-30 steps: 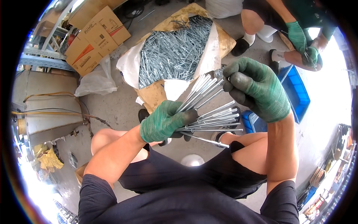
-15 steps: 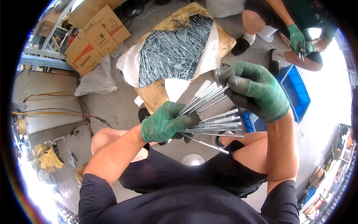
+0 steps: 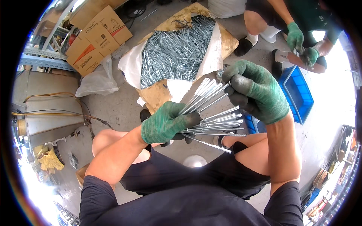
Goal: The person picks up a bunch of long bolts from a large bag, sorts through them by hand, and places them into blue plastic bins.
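Observation:
Green work gloves with dark fingertips cover both my hands. My left hand [image 3: 169, 122] is closed around a fanned bundle of thin silvery metal rods [image 3: 217, 122], several of them with thicker ends pointing right. At the upper rods, my right hand [image 3: 258, 92] is pinched, thumb against fingers, right by the tip of one rod; whatever sits between the fingertips is hidden. Beyond my hands, a big heap of similar rods [image 3: 175, 51] lies on the floor in an opened sack with brown and white layers [image 3: 211, 56]. A small round greyish thing [image 3: 221, 71] shows partly behind my right fingers.
A blue crate [image 3: 301, 96] stands at the right, with another blue bin [image 3: 250, 124] partly behind my right hand. A gloved co-worker [image 3: 296, 35] sits at the upper right holding rods. Cardboard boxes [image 3: 96, 41], a plastic bag [image 3: 98, 83] and a metal cabinet [image 3: 52, 109] with cables are left.
My right hand has shifted slightly up and left at the rod tips. The bundle in my left hand is nearly still. The co-worker's hands have moved, bringing rods into view.

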The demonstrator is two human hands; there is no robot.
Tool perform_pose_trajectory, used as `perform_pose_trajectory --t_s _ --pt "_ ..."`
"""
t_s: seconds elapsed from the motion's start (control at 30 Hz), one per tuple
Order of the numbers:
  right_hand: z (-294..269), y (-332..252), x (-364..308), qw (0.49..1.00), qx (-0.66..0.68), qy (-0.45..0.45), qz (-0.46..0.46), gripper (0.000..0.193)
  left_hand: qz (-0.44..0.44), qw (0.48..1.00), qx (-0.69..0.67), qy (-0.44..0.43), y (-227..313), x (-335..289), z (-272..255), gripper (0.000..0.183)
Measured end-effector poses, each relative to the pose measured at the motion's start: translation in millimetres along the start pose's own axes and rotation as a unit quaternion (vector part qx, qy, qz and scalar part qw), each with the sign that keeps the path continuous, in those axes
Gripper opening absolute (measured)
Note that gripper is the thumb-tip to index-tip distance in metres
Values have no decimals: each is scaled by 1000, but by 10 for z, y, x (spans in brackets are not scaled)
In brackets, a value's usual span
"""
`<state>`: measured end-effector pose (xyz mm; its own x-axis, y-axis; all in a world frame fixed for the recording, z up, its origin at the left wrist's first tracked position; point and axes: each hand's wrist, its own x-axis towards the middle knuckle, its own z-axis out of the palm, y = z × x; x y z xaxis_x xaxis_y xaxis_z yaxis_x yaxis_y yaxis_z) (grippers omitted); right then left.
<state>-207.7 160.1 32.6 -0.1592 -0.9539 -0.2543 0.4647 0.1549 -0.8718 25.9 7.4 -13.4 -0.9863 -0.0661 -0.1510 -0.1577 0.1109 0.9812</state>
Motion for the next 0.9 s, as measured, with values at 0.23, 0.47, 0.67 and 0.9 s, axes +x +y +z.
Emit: perform_pose_trajectory --t_s 0.23,0.47,0.67,0.9 --pt "-16 -16 -17 999 -44 -1 7 33 -135 982 -134 -4 -3 1 17 44" --pt "-110 1 21 997 -76 31 -12 38 -212 965 -151 -34 54 39 -35 43" --pt "42 -23 0 992 -55 79 -85 35 -195 965 -175 -19 91 50 19 43" --pt "12 -34 -33 996 -60 50 -52 30 -89 989 -119 -15 26 70 -22 45"
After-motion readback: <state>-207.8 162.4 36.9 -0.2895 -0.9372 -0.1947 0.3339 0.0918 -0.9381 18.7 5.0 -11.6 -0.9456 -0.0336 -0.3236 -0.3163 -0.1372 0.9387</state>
